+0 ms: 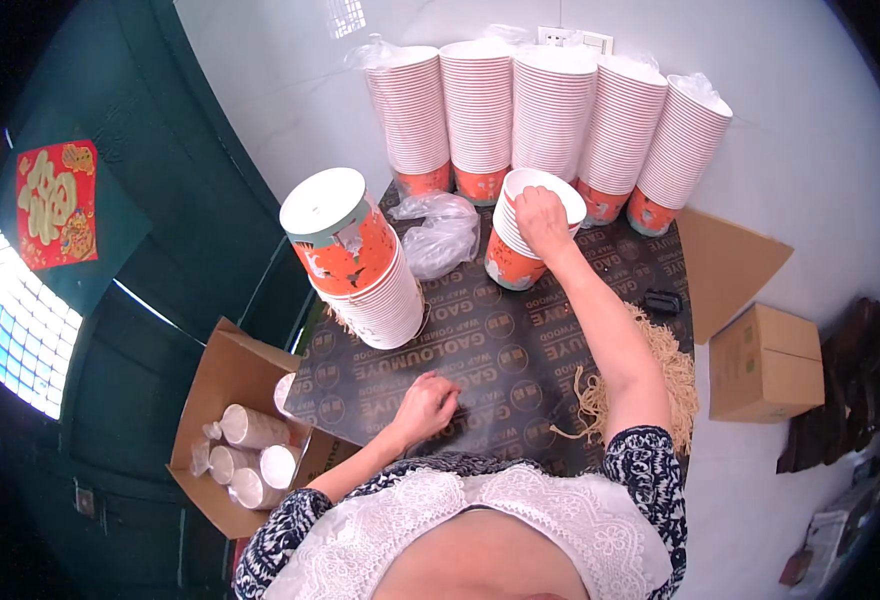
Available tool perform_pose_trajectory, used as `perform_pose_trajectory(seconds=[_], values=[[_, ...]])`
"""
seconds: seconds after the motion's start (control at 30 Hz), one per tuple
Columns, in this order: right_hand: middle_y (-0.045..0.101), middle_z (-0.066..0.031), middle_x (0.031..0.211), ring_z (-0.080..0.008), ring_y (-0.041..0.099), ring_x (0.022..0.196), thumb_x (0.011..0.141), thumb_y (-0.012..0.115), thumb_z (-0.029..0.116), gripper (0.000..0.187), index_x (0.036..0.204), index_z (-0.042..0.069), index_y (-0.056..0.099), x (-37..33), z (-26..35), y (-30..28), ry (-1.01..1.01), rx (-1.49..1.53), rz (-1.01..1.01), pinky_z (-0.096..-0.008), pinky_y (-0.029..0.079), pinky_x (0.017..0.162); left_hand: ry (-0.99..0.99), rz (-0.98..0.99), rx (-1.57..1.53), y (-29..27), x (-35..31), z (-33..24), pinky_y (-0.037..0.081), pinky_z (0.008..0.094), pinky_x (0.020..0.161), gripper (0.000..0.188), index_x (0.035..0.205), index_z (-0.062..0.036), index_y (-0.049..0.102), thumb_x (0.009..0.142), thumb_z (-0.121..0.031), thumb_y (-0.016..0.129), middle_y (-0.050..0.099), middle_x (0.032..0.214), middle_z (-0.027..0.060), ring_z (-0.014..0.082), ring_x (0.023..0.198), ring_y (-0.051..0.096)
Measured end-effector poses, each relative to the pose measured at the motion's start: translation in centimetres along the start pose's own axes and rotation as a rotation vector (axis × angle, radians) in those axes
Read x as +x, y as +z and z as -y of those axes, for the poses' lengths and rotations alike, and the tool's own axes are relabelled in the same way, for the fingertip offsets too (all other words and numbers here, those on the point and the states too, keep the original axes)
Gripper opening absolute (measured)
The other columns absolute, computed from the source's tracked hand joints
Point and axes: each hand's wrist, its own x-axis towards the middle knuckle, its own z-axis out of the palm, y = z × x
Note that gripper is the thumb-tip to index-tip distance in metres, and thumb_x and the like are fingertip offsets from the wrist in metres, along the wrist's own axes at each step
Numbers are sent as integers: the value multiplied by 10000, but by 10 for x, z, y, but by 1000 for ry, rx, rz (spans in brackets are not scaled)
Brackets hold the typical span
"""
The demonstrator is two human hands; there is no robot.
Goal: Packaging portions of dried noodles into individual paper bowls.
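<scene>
A short stack of orange and white paper buckets (513,262) stands on the dark board tabletop (480,370). My right hand (543,218) reaches into its top, fingers closed at the rim of the uppermost paper bucket; the fingertips are partly hidden. Near the table's front edge, my left hand (427,406) rests with its fingers curled in, and nothing shows in it. Beyond it to the left rises a taller stack of white paper buckets (385,310), with an orange-and-green printed bucket (345,255) uppermost. A crumpled clear plastic bag (440,238) lies between the two stacks.
Several tall bagged bucket stacks (555,120) line the wall. Beige strings (665,365) lie under my right forearm, near a small black object (663,301). An open carton (205,440) of wrapped buckets stands at lower left; a closed carton (767,365) is at right.
</scene>
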Motion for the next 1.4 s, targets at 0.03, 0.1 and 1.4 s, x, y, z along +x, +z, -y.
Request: perform_pose_trajectory(seconds=[0.03, 0.1, 1.4], values=[[525, -94, 699, -247, 560, 696, 688, 574, 84, 31, 684, 55, 580, 4, 0, -3, -12, -17, -17, -364, 456, 608, 6, -7, 1, 1, 0, 0, 436, 463, 963, 114, 837, 3, 654, 819, -71, 569, 656, 793, 159, 320, 789, 635], [517, -91, 702, -244, 551, 704, 689, 571, 87, 29, 683, 59, 570, 12, -1, -11, -32, -9, -38, -359, 449, 620, 11, -14, 1, 1, 0, -1, 439, 463, 959, 111, 832, 3, 652, 819, -70, 569, 653, 787, 160, 324, 779, 633], [487, -49, 710, -197, 511, 690, 673, 581, 160, 102, 693, 65, 548, -119, 178, -146, -122, 545, 170, -323, 421, 606, -120, -228, 1, 0, -1, -24, 500, 281, 696, 397, 1117, -35, 561, 758, 119, 494, 424, 1278, 210, 260, 971, 559]])
